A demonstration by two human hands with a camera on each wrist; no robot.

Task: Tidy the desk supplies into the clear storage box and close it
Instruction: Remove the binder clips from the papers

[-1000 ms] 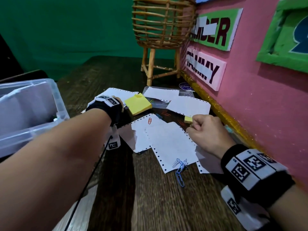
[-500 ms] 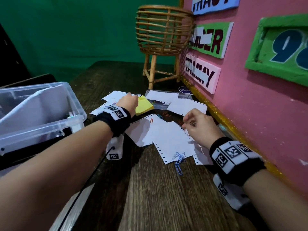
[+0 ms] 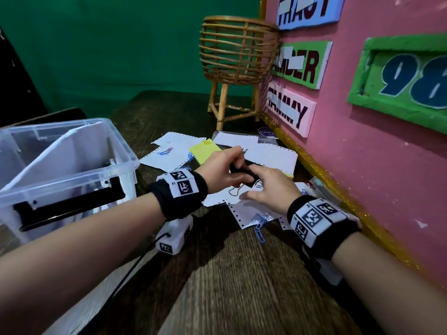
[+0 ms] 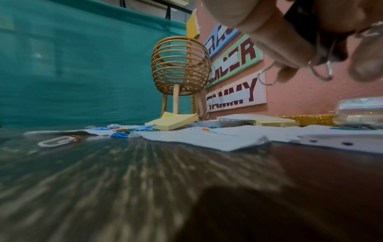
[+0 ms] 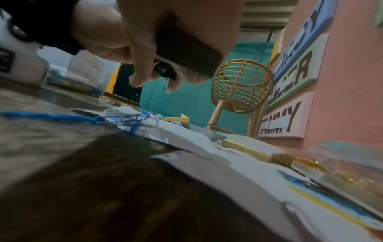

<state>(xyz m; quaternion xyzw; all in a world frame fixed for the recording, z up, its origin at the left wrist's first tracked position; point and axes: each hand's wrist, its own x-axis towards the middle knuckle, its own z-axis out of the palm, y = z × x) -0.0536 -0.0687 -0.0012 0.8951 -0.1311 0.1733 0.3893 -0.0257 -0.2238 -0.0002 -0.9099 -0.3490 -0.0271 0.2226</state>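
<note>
Grip: the left hand (image 3: 219, 169) pinches a black binder clip with silver wire handles (image 3: 242, 174) — fingers curled round its body, the handles dangling below in the left wrist view.
Other hand: the right hand (image 3: 267, 189) reaches in with fingers extended, index touching the clip; it closes on nothing that can be seen, palm hovering over the papers.
Under the hands: loose white perforated paper sheets (image 3: 273, 155) spread on the dark wooden desk (image 3: 242, 286), with a second binder clip (image 3: 235, 191) lying on a sheet just below the hands.
Nearby supplies: a yellow sticky-note pad (image 3: 205, 149), blue paper clips (image 3: 260, 223) scattered near the sheet edges.
Task's thing: the clear plastic storage box (image 3: 72, 163) stands open at the left, well apart from the pile; its lid is not identifiable.
Backdrop: a rattan basket on legs (image 3: 238, 56) beside the pink wall.
Doing it well: likely best to keep the pinch on the clip's body — not the swinging handles — and carry it over the box rim before releasing; the right hand could steady the sheets so none drag along.
</note>
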